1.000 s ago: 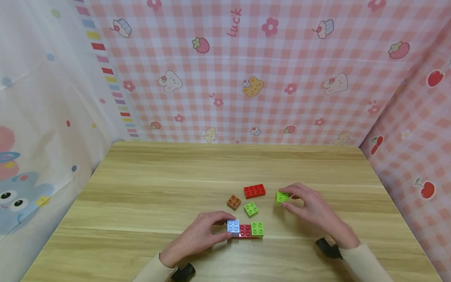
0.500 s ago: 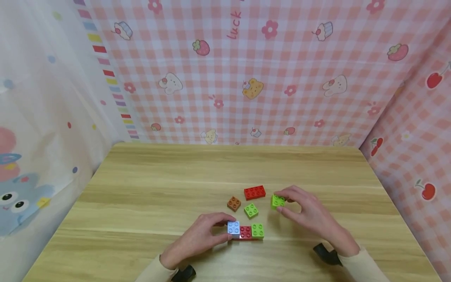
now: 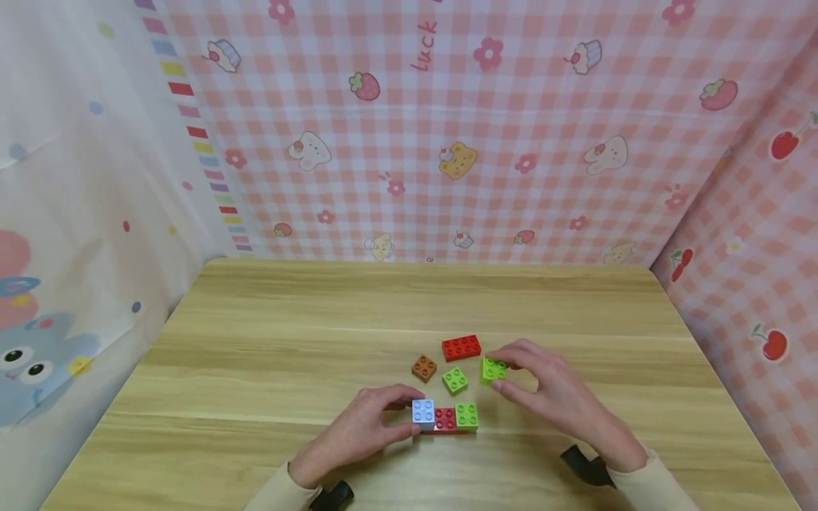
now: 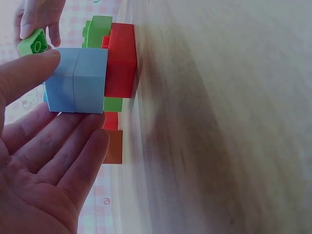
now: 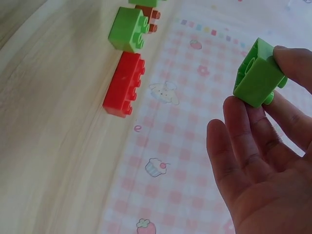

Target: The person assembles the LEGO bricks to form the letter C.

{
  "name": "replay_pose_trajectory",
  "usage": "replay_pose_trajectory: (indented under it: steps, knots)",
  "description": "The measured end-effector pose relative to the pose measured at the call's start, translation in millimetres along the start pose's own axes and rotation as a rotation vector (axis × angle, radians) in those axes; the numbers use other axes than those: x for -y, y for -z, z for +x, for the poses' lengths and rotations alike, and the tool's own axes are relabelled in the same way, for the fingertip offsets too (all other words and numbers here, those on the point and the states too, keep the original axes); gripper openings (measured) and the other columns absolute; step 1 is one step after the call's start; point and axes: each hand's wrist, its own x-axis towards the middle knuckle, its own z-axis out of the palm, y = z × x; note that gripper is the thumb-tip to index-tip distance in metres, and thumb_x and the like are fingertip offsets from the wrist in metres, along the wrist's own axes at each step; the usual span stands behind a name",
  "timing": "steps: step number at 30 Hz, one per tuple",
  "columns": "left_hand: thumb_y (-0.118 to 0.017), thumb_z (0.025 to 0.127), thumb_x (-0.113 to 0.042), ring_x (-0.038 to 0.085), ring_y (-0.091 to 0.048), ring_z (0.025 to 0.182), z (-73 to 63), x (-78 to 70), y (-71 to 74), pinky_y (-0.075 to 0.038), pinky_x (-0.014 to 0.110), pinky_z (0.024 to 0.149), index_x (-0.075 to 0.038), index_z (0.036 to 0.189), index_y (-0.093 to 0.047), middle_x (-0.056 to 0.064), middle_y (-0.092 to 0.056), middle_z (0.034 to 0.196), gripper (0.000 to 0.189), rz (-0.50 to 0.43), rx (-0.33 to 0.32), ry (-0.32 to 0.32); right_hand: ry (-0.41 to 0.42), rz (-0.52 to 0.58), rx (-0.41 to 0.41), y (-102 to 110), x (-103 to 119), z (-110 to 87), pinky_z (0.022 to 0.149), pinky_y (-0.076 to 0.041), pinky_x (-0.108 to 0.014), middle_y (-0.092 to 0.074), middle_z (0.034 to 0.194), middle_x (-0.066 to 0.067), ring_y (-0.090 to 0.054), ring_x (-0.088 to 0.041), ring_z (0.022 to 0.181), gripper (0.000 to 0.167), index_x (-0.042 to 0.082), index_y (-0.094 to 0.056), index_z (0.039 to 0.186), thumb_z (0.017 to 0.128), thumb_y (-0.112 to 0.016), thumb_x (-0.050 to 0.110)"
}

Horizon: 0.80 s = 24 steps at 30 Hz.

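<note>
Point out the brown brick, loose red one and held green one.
Brown brick [image 3: 424, 367], head view, studded top.
Loose red brick [image 3: 461, 346], head view, studded top.
Held green brick [image 5: 260, 82], right wrist view, side.

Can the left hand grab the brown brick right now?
Probably not without letting go first: the left hand grips the blue bricks. But the brown brick lies close by, with nothing seen between.

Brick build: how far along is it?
Done: the red base carries a light blue stack and mounted green block. In hand: the left hand pinches the stack; the right hand holds an unattached green block. Perhaps left: the base's bare middle, loose red block, brown block and loose green block.
</note>
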Motion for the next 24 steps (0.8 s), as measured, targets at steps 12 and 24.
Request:
replay_pose_trajectory:
  steps: [12, 24]
  knots:
    - [-0.076, 0.096, -0.031, 0.019, -0.067, 0.115, 0.6, 0.5, 1.3, -0.055, 0.04, 0.1, -0.014, 0.128, -0.069, -0.002, -0.072, 0.124, 0.037, 0.004, -0.006, 0.002, 0.011, 0.028, 0.02, -2.0, 10.7, 3.2, 0.085, -0.06, -0.038, -0.067, 0.119, 0.011, -0.064, -0.008, 0.105, 0.032, 0.016, -0.072, 0.126, 0.095, -0.078, 0.023]
    - [-0.077, 0.096, -0.029, 0.016, -0.068, 0.113, 0.1, -0.1, 0.5, -0.055, 0.038, 0.099, -0.014, 0.127, -0.069, -0.002, -0.073, 0.123, 0.036, 0.009, -0.012, -0.011, 0.05, 0.014, 0.025, -6.9, 18.0, 6.3, 0.086, -0.06, -0.038, -0.067, 0.121, 0.009, -0.065, -0.009, 0.106, 0.035, 0.018, -0.071, 0.128, 0.094, -0.079, 0.024]
